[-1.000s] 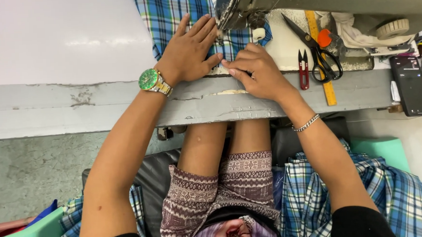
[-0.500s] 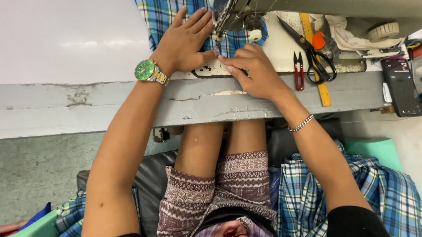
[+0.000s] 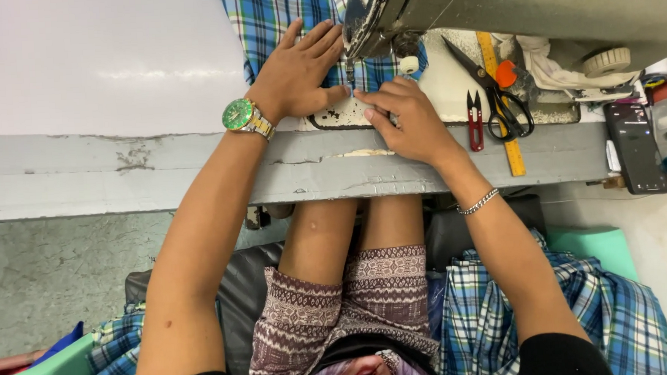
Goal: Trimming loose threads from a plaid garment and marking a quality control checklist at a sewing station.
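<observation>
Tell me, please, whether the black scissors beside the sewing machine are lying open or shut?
Open: the black scissors lie flat on the table, their blades spread apart toward the machine.

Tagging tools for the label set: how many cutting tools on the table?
2: black-handled scissors right of the right hand, and small red thread snips beside them. More may be hidden under the sewing machine.

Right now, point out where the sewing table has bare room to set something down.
The wide white tabletop left of the plaid fabric and the left hand lies bare. Right of the right hand it is crowded: red thread snips, black scissors, yellow ruler, phone.
</observation>
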